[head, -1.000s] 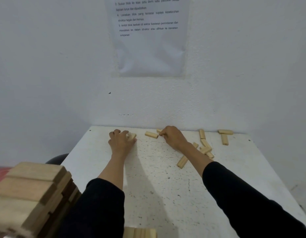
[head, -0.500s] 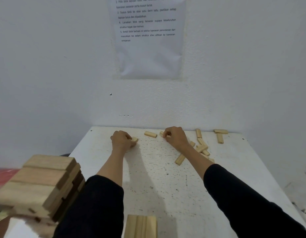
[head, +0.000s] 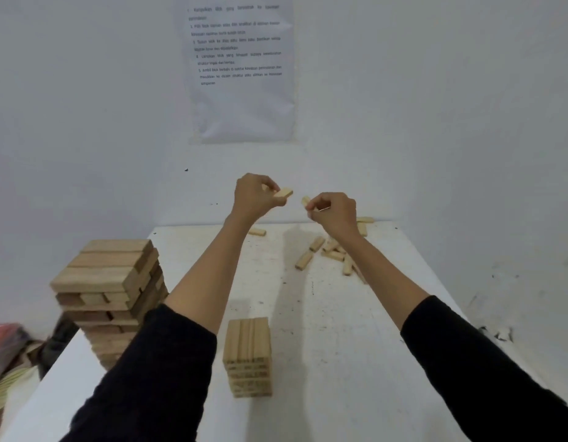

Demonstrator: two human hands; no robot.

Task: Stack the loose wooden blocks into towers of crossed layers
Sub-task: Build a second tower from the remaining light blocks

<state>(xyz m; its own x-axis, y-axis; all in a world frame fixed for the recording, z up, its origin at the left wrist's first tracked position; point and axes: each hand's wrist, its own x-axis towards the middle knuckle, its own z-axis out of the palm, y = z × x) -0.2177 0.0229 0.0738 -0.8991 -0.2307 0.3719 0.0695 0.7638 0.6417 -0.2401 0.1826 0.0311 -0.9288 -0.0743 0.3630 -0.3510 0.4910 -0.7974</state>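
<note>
- left hand point(head: 255, 194): mine, raised above the far end of the table, fingers and thumb pinching one end of the pale block point(head: 283, 193); its free end points right, long axis roughly side to side
- right hand point(head: 333, 212): mine, raised just beside the left, fingers curled round the second block point(head: 305, 200), only its left tip showing
- held blocks: near each other, not touching
- small tower point(head: 248, 355): on the table point(head: 324, 346), toward me from both hands and well below them, just right of my left forearm; top layer runs away from me
- judgement: next layer should lie crosswise, side to side; the pale block already lies about so; my left hand is nearer
- loose blocks point(head: 332, 250): scattered flat beneath my right wrist; single block point(head: 257, 231) apart, near the far edge
- tall tower point(head: 110, 282): crossed layers, at the table's left edge
</note>
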